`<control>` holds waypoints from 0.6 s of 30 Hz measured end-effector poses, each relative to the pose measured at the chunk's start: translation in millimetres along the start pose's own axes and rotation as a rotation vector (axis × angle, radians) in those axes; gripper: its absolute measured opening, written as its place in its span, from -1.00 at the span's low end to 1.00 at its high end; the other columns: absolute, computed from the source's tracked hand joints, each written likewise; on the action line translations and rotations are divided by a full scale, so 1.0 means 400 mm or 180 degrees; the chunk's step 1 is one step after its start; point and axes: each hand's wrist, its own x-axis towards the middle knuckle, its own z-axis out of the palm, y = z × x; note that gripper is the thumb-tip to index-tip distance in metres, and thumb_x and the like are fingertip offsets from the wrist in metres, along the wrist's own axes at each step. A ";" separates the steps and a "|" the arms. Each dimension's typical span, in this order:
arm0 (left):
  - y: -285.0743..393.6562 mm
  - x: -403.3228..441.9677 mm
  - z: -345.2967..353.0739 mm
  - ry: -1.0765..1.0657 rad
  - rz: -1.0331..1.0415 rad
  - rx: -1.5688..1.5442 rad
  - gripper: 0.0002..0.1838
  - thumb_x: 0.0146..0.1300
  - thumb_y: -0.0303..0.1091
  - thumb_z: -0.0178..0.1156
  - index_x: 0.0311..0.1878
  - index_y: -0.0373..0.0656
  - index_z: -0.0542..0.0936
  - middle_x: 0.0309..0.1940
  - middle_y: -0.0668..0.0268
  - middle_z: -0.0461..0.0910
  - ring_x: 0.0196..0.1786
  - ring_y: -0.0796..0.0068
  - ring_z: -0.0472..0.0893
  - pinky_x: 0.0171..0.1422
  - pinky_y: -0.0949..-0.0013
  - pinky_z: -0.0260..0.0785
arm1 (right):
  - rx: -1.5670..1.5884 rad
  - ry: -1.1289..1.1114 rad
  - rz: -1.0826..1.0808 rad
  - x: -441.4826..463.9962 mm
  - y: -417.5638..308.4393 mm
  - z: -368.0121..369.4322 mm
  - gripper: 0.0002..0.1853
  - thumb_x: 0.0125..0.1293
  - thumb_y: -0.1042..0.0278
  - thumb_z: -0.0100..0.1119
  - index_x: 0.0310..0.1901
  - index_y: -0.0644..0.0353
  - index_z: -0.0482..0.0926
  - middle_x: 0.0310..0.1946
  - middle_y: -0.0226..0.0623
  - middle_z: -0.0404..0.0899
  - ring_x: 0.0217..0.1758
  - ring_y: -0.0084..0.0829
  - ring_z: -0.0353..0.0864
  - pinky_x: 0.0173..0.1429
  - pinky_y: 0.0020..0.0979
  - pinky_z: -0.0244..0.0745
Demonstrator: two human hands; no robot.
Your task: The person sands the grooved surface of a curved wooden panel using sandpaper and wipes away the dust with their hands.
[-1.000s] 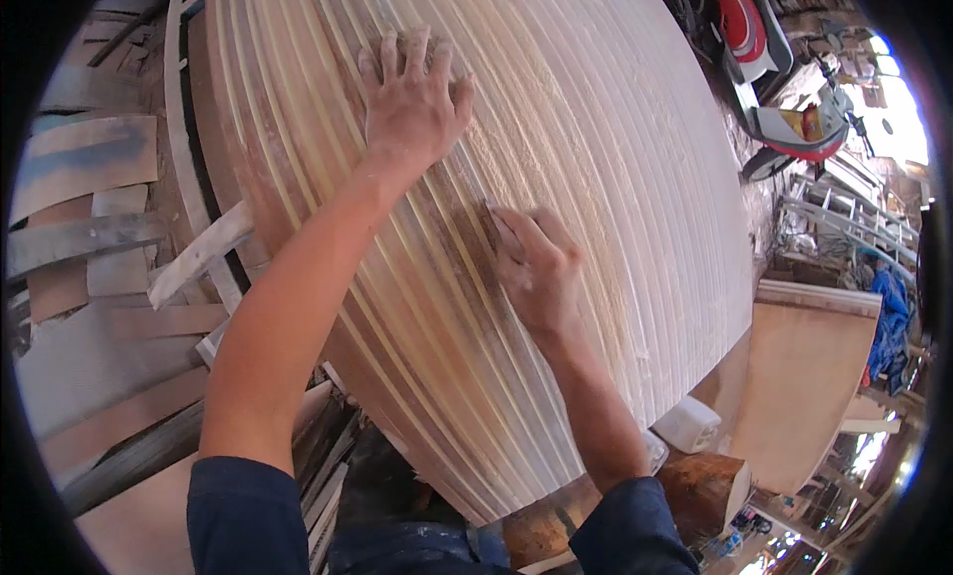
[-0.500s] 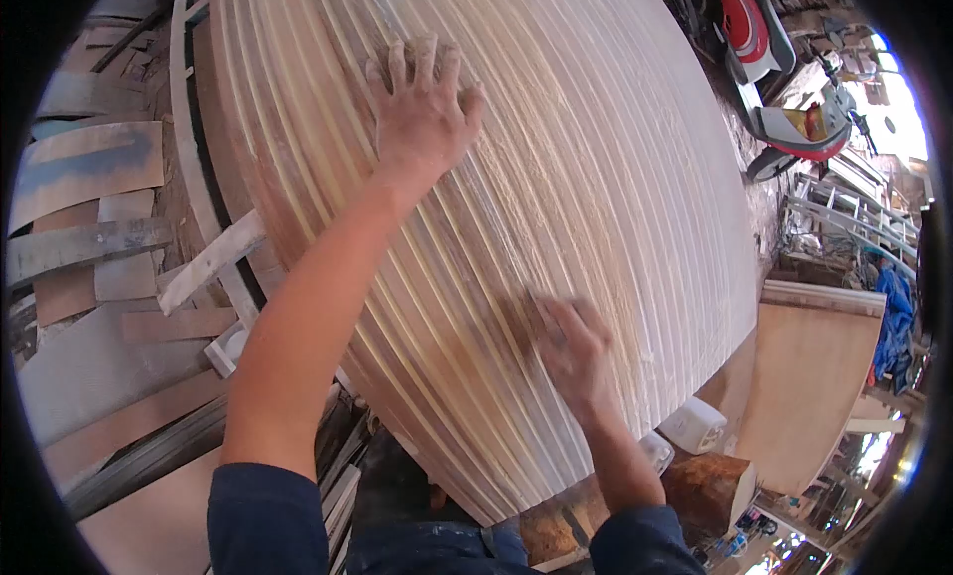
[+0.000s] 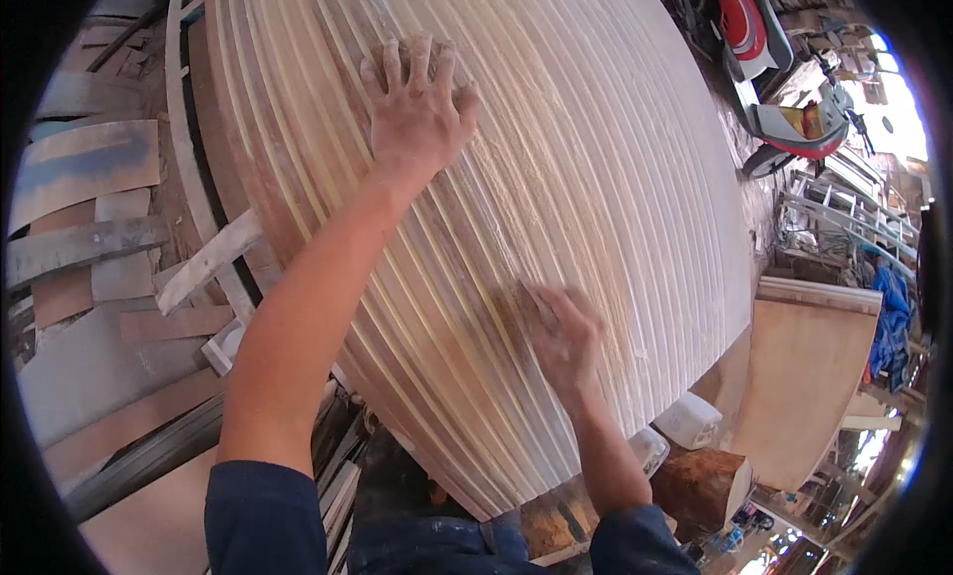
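Observation:
A large curved panel (image 3: 655,208) with long raised ribs and pale dust fills the middle of the head view. My left hand (image 3: 419,113) lies flat on its upper part, fingers spread, holding nothing. Lower and to the right, my right hand (image 3: 564,332) is closed against the ribs, its fingers pressed together and slightly blurred. Whatever it grips, if anything, is hidden or too small to name.
Curved boards (image 3: 89,163) and scrap strips lie at the left. Two red and white scooters (image 3: 799,123) stand at the upper right. A ladder (image 3: 854,222), a brown board (image 3: 804,386), a white container (image 3: 688,421) and a log (image 3: 700,486) are at the right.
Compared with a second ago, my right hand is lower and slightly to the right along the ribs. My left hand remains spread on the panel, with only a small shift in view.

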 end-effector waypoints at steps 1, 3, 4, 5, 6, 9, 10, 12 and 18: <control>-0.001 0.008 0.000 0.0031 0.0008 -0.0006 -0.31 0.57 0.18 -0.10 0.61 0.02 0.29 0.62 0.20 0.17 0.68 -0.04 0.04 0.73 -0.36 -0.21 | 0.0066 0.0105 -0.0202 0.063 -0.014 0.019 -0.67 0.21 0.58 0.36 0.03 0.19 0.76 -0.32 -0.05 0.60 -0.25 -0.12 0.69 -0.10 -0.24 0.57; -0.007 0.012 -0.001 0.0075 0.0007 -0.0088 -0.31 0.56 0.17 -0.10 0.60 0.03 0.30 0.61 0.20 0.17 0.68 -0.04 0.04 0.73 -0.36 -0.20 | 0.0347 0.0110 -0.0262 0.169 -0.040 0.055 -0.66 0.21 0.59 0.36 0.04 0.18 0.76 -0.32 -0.05 0.60 -0.26 -0.11 0.68 -0.10 -0.24 0.57; -0.006 0.006 -0.001 0.0093 0.0048 -0.0194 -0.32 0.56 0.17 -0.09 0.60 0.03 0.30 0.61 0.20 0.17 0.68 -0.04 0.05 0.73 -0.37 -0.20 | 0.0616 0.0134 -0.0270 0.183 -0.048 0.063 -0.64 0.20 0.60 0.35 0.06 0.17 0.76 -0.31 -0.05 0.61 -0.26 -0.11 0.68 -0.10 -0.24 0.57; -0.004 0.006 -0.001 0.0088 0.0068 -0.0192 -0.32 0.56 0.17 -0.09 0.60 0.03 0.30 0.61 0.20 0.17 0.68 -0.04 0.05 0.73 -0.37 -0.20 | 0.0138 0.0012 -0.0319 0.152 -0.039 0.037 -0.63 0.21 0.60 0.34 0.07 0.16 0.76 -0.28 -0.05 0.63 -0.28 -0.09 0.68 -0.12 -0.24 0.57; -0.002 0.007 -0.004 0.0105 0.0054 -0.0131 -0.32 0.56 0.16 -0.09 0.60 0.03 0.31 0.61 0.20 0.17 0.67 -0.04 0.05 0.73 -0.37 -0.20 | 0.0138 0.0022 -0.0317 0.100 -0.018 0.016 -0.63 0.21 0.60 0.34 0.07 0.16 0.76 -0.28 -0.05 0.63 -0.28 -0.09 0.68 -0.12 -0.24 0.57; -0.005 0.019 -0.009 0.0077 0.0009 -0.0021 -0.32 0.56 0.16 -0.08 0.60 0.04 0.32 0.61 0.20 0.18 0.67 -0.04 0.05 0.73 -0.36 -0.20 | 0.0213 -0.0288 0.0319 -0.029 0.028 -0.014 -0.58 0.17 0.64 0.30 0.10 0.18 0.73 -0.22 -0.09 0.62 -0.18 -0.13 0.68 -0.06 -0.24 0.56; 0.000 0.010 -0.007 0.0019 -0.0006 0.0016 -0.32 0.56 0.17 -0.09 0.60 0.04 0.31 0.62 0.21 0.17 0.68 -0.03 0.04 0.73 -0.35 -0.21 | 0.0207 -0.0309 0.0338 -0.007 0.015 -0.011 -0.58 0.17 0.64 0.30 0.10 0.18 0.73 -0.22 -0.09 0.62 -0.18 -0.13 0.68 -0.06 -0.24 0.56; 0.004 0.008 -0.004 0.0038 0.0012 -0.0044 -0.32 0.56 0.17 -0.10 0.60 0.04 0.31 0.63 0.20 0.16 0.68 -0.04 0.03 0.73 -0.35 -0.22 | 0.0113 -0.0325 -0.0053 0.096 -0.014 0.011 -0.54 0.13 0.66 0.30 0.12 0.22 0.71 -0.19 -0.10 0.63 -0.12 -0.14 0.68 -0.01 -0.26 0.57; 0.000 0.013 0.001 -0.0013 -0.0003 -0.0071 -0.31 0.56 0.18 -0.12 0.62 0.05 0.29 0.64 0.21 0.15 0.69 -0.05 0.01 0.74 -0.34 -0.26 | 0.0290 -0.0273 -0.0161 0.022 0.016 -0.020 -0.54 0.11 0.68 0.27 0.10 0.21 0.72 -0.22 -0.06 0.61 -0.14 -0.13 0.68 -0.02 -0.19 0.56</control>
